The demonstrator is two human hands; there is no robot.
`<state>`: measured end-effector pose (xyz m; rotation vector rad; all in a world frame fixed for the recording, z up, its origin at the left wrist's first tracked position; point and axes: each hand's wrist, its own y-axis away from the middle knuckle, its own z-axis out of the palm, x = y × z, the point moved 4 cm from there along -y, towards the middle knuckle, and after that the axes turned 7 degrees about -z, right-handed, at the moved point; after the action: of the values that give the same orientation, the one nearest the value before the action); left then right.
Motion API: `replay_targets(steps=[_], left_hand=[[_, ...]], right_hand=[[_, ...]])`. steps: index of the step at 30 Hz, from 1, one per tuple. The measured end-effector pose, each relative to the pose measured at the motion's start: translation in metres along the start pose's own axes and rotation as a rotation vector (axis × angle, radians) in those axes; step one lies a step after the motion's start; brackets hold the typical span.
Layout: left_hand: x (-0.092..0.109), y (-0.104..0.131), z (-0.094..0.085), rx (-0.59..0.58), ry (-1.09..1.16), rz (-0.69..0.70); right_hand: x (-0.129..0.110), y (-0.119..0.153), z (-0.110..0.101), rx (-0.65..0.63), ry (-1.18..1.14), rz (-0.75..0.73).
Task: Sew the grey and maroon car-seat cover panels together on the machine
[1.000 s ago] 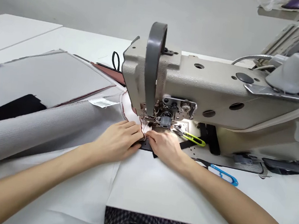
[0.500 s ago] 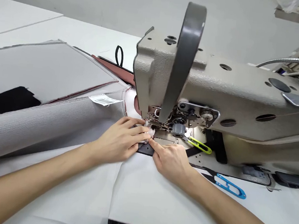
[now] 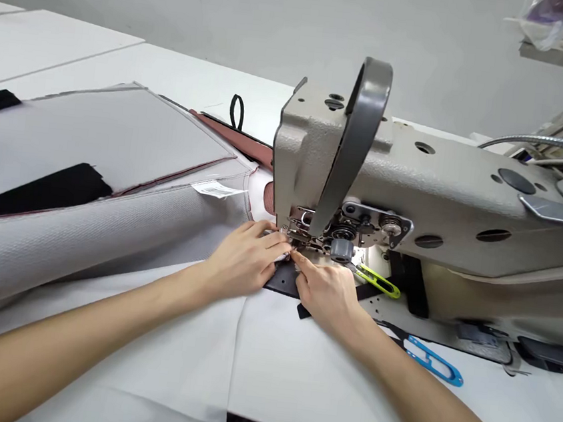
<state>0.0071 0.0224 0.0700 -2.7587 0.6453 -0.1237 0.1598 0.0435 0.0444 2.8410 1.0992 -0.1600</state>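
Note:
A beige sewing machine (image 3: 429, 186) stands right of centre, its needle area partly hidden by my fingertips. Grey fabric (image 3: 111, 200) with dark red seams, black patches and a white label (image 3: 216, 189) stretches from the left up to the presser foot. My left hand (image 3: 244, 257) lies on the fabric edge beside the foot, fingers bent and pressed together on it. Close by on the right, my right hand (image 3: 328, 293) points its index finger at the same spot, with the other fingers curled under. What lies beneath the fingertips is too small to tell.
Yellow-green thread snips (image 3: 379, 282) lie on the machine bed behind my right hand. Blue snips (image 3: 434, 361) lie beside my right forearm. A grey curved bar (image 3: 359, 139) rises in front of the machine head. White table (image 3: 215, 73) extends behind.
The view has shifted, so the machine sits lower and the fabric further right. Both hands remain at the foot, and a black strip end now shows beside my right hand.

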Motion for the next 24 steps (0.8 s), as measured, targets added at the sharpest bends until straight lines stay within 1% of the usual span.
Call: replay_targets(steps=[5,9,12,18,21,24], left_hand=[[0.002,-0.001,0.0,0.031,-0.041,0.01],[0.0,-0.002,0.001,0.034,-0.05,-0.005],[-0.002,-0.003,0.003,0.022,-0.058,-0.014],[-0.003,-0.009,0.006,0.022,-0.085,-0.03],[-0.003,-0.011,0.007,0.017,-0.063,-0.046],[-0.003,-0.011,0.006,0.028,-0.046,-0.045]], right_hand=[[-0.003,0.002,0.0,-0.036,0.031,-0.03],[-0.006,0.002,0.002,-0.028,0.045,-0.041],[-0.006,0.001,0.004,0.012,0.031,-0.043],[0.0,0.003,0.008,0.138,-0.025,-0.071],[0.0,0.003,0.008,0.173,-0.039,-0.095],[0.0,0.004,0.007,0.178,-0.036,-0.097]])
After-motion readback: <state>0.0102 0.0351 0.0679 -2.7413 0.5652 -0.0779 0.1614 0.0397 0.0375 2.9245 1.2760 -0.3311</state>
